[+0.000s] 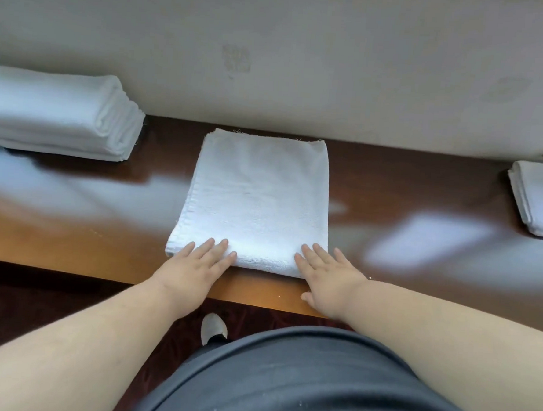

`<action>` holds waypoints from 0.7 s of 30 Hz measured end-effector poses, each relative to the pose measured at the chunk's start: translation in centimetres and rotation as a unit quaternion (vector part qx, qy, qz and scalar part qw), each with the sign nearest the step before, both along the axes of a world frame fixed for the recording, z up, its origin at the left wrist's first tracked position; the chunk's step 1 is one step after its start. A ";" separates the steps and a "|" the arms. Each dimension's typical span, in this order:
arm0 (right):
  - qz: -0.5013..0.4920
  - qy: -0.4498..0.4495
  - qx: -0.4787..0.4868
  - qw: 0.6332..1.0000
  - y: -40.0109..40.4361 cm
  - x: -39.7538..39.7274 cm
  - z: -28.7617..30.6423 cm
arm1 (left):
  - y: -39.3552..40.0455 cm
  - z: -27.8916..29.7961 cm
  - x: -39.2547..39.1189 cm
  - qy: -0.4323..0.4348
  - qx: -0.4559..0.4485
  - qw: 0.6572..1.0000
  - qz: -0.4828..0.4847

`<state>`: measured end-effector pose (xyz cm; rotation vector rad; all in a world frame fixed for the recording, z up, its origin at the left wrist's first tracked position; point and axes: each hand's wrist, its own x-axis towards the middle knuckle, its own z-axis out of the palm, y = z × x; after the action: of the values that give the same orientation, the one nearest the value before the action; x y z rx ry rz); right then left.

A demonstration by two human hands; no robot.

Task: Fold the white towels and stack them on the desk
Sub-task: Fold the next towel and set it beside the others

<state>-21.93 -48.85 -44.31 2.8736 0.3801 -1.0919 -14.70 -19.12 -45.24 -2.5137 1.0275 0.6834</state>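
Observation:
A white towel, folded into a rectangle, lies flat on the glossy brown desk, reaching from the wall to near the front edge. My left hand rests flat with spread fingers on the towel's near left corner. My right hand lies flat on its near right corner, thumb over the desk edge. Neither hand grips the cloth. A stack of folded white towels sits at the far left of the desk. Another folded white towel pile lies at the far right, cut off by the frame.
A pale wall rises directly behind the desk. The desk's front edge runs across the view, with dark red carpet below. My grey shirt and one light shoe show beneath.

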 end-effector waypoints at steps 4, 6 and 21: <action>-0.037 0.072 -0.017 0.997 0.5 0.0 0.0 | -0.8 0.1 0.5 0.070 0.056 0.993 0.073; -0.055 0.077 -0.024 0.995 1.1 0.3 0.0 | -0.5 0.6 1.8 0.074 0.079 0.992 0.071; -0.164 -0.052 -0.027 0.985 5.4 -2.7 -0.4 | 3.8 0.4 5.3 -0.040 0.045 0.995 -0.085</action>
<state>-24.64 -43.43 -44.68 2.9978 -0.1329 -0.9620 -9.41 -15.31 -44.88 -2.3241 1.1400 0.5624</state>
